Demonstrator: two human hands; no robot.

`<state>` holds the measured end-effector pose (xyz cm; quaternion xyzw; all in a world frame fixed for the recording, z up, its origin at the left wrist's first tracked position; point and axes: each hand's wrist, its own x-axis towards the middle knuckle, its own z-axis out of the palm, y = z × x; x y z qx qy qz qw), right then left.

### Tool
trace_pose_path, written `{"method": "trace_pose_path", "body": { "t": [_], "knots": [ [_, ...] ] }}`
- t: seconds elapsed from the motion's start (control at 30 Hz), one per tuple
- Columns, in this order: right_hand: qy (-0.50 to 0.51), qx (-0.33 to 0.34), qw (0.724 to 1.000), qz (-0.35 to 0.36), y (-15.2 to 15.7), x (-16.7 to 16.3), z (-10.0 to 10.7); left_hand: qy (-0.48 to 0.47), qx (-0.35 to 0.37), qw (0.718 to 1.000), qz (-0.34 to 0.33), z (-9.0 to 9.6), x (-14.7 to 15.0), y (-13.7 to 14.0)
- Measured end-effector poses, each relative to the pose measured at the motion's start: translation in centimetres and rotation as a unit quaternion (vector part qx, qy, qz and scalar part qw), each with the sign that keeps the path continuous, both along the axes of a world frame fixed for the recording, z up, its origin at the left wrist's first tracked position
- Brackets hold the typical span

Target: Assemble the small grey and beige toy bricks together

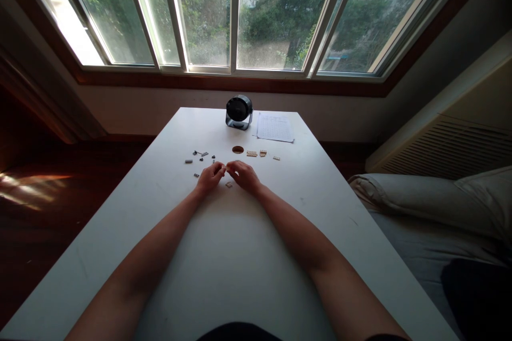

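Both hands meet over the white table [240, 245], fingertips almost touching. My left hand [210, 177] is closed in a pinch, and so is my right hand [244, 175]. Between the fingertips a tiny pale spot shows, too small to name. Just below them lies a small tan piece [229, 185] that looks like a toy brick part. Several small dark grey pieces [189, 161] are scattered beyond and to the left of my left hand. Past my right hand sit rows of small tan studded pieces [252, 153], a second tan cluster [263, 153] and a pale strip [276, 158].
A round black fan-like device [239, 110] on a stand is at the table's far edge. Beside it lie printed paper sheets [275, 127]. A round hole [238, 149] opens in the tabletop. To the right is a cushioned seat [416, 234]; windows rise behind.
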<state>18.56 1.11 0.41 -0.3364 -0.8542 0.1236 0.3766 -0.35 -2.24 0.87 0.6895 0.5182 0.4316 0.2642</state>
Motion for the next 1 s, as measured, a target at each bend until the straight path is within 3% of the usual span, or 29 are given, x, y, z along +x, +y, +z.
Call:
{"method": "trace_pose_path", "body": {
  "t": [0.27,0.57,0.7,0.87,1.0],
  "knots": [
    [-0.019,0.004,1.000,-0.011,0.1,0.0,-0.1,0.091,0.034,0.995,0.018,0.3,0.0,-0.1],
    [-0.019,0.025,1.000,-0.002,-0.3,0.0,0.1,0.045,0.013,0.999,0.004,-0.1,-0.2,0.2],
    [-0.036,0.038,0.998,-0.025,1.1,1.3,0.3,0.045,0.009,0.999,0.004,-0.2,-0.3,0.3],
    [-0.051,0.027,0.982,-0.181,4.6,6.7,0.3,0.059,0.013,0.998,0.022,-0.3,-0.3,0.4],
    [-0.111,-0.049,0.929,-0.350,6.3,11.0,0.2,0.095,0.018,0.995,0.013,-0.3,-0.2,0.2]
  ]
}}
